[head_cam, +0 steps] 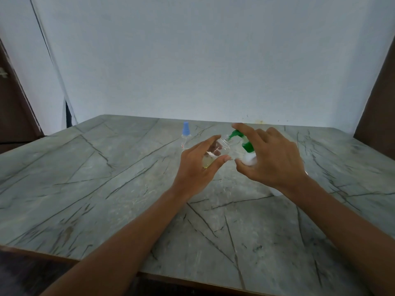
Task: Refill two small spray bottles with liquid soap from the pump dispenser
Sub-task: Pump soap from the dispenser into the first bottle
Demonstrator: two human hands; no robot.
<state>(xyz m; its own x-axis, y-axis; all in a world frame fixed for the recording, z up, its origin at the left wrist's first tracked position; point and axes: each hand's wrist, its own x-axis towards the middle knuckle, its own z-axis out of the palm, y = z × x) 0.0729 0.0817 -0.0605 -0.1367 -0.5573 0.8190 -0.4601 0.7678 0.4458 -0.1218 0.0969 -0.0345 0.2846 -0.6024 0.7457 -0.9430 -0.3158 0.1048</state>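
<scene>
Mid-table (85,189), well apart from every edge, the left hand (196,165) pinches a tilted uncapped spray bottle (215,150). The right hand (271,159) grips the pump dispenser (248,148), forefinger on top. The blue-capped spray bottle (185,133) stands just behind.

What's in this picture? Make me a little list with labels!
left hand: holds the open bottle, tilted toward the pump dispenser
open bottle: clear, uncapped, a little yellowish liquid inside
right hand: grips the pump dispenser, forefinger on its green head
capped bottle: blue cap, stands farther back on the table
</scene>
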